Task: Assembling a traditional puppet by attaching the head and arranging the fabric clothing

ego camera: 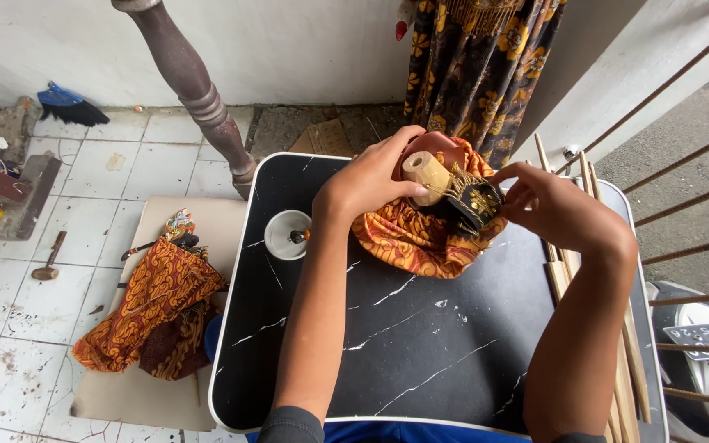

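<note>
At the far side of the black counter (420, 361), the left hand (367, 182) closes its grip on a pale wooden puppet body (426, 174); the right hand (553, 203) pinches its black-and-gold headpiece (476, 202), above orange batik cloth (408, 238).

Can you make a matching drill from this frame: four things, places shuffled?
Things:
1. puppet
2. white cup
3. bamboo sticks
4. hammer

Places:
A. on the tiled floor, far left
B. along the table's right edge
C. held between the left hand and the right hand
D. on the black table, left of the puppet

Pairs: 1-C, 2-D, 3-B, 4-A
</note>
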